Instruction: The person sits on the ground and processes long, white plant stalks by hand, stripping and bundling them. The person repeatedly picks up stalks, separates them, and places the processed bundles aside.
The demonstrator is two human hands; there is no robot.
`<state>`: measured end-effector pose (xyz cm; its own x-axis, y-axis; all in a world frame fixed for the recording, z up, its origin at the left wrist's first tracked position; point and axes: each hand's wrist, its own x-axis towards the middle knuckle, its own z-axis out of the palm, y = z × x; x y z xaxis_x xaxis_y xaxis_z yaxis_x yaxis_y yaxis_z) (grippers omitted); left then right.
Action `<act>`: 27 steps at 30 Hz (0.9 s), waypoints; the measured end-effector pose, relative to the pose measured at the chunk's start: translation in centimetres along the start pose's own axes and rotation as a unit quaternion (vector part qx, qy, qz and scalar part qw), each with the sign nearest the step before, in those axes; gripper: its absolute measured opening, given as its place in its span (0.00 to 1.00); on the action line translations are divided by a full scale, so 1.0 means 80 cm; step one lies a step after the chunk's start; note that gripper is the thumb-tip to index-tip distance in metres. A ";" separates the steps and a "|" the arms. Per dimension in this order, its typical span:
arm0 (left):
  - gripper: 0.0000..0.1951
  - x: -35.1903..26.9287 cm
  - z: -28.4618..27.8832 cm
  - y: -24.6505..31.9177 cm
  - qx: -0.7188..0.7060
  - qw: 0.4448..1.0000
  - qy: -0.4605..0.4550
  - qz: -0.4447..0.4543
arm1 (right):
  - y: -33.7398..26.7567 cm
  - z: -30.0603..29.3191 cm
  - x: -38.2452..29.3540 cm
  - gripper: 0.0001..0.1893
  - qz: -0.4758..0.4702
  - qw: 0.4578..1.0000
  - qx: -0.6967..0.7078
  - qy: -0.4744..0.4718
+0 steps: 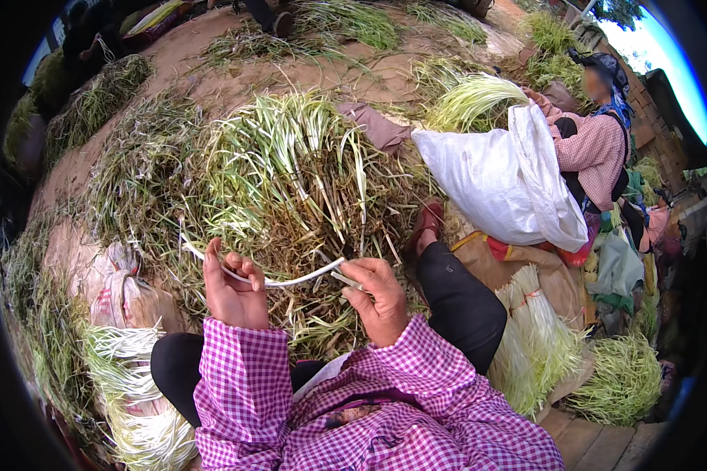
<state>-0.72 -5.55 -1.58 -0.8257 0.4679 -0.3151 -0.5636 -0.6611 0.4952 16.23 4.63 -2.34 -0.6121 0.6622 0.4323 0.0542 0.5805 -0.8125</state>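
A long white plant stalk (297, 281) runs in a shallow curve between my two hands. Its left part passes through the bent fingers of my left hand (235, 288), whose palm is turned up. My right hand (377, 294) pinches the right end between thumb and fingers, with a short pale strip there too. Beyond both hands lies a big heap of green-and-white stalks with brown, withered outer leaves (294, 171). Cleaned white stalks (147, 430) lie in a pile at lower left. Tied bundles of pale stalks (530, 329) rest to the right of my knee.
A full white sack (495, 176) stands at right, beside a seated person in a checked shirt (595, 153). A tied sack (132, 294) sits at left. Discarded leaves (147, 171) cover the ground. More yellow-green stalks (618, 377) lie at lower right. Other people are at the far edge.
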 end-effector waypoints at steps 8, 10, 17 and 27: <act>0.14 -0.016 -0.005 -0.020 -0.017 0.999 0.002 -0.029 | -0.011 0.014 -0.021 0.06 0.068 0.984 0.076 -0.147; 0.13 -0.010 -0.006 -0.007 -0.023 1.000 0.007 -0.011 | -0.008 -0.003 -0.026 0.06 0.055 0.995 0.064 -0.047; 0.12 -0.020 0.003 -0.017 -0.006 0.999 0.017 -0.046 | 0.000 0.004 -0.036 0.10 0.078 0.991 0.022 -0.106; 0.10 -0.031 0.001 -0.045 0.041 0.990 0.037 -0.132 | 0.140 0.020 0.009 0.16 0.390 0.914 -0.105 0.015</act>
<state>3.38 -4.28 -2.56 -0.6518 0.5710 -0.4991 -0.7580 -0.4704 0.4517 15.13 10.84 -11.81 -0.3002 0.9246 -0.2346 0.6179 0.0011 -0.7863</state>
